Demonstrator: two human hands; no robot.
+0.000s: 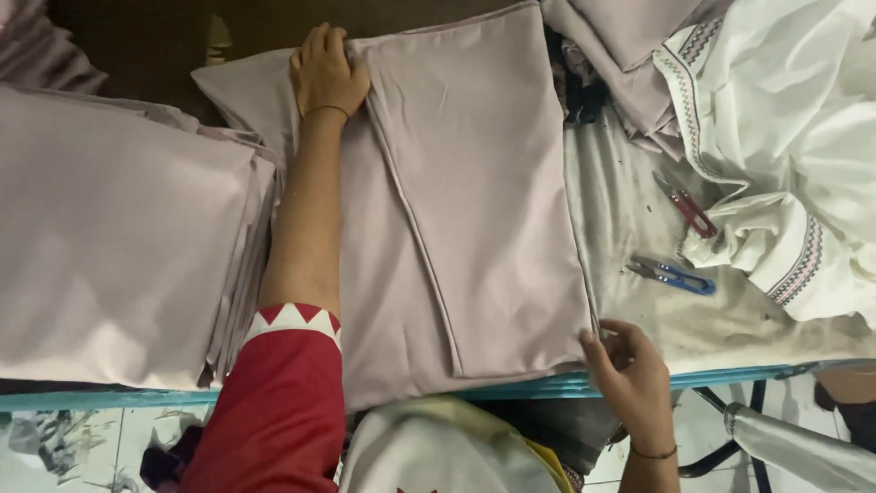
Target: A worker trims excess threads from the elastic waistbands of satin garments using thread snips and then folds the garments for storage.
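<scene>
Mauve folded fabric piece (474, 183) lies flat mid-table, atop another mauve layer. Our left hand (326, 73) is pressed on its far-left corner, fingers curled over the edge. Our right hand (630, 370) pinches the near-right corner between thumb and fingers at the table edge (547, 383). Stack of mauve pieces (119, 228) sits left. Red snips (684, 205) and blue snips (672, 274) lie right, beside white trimmed cloth (794, 137).
</scene>
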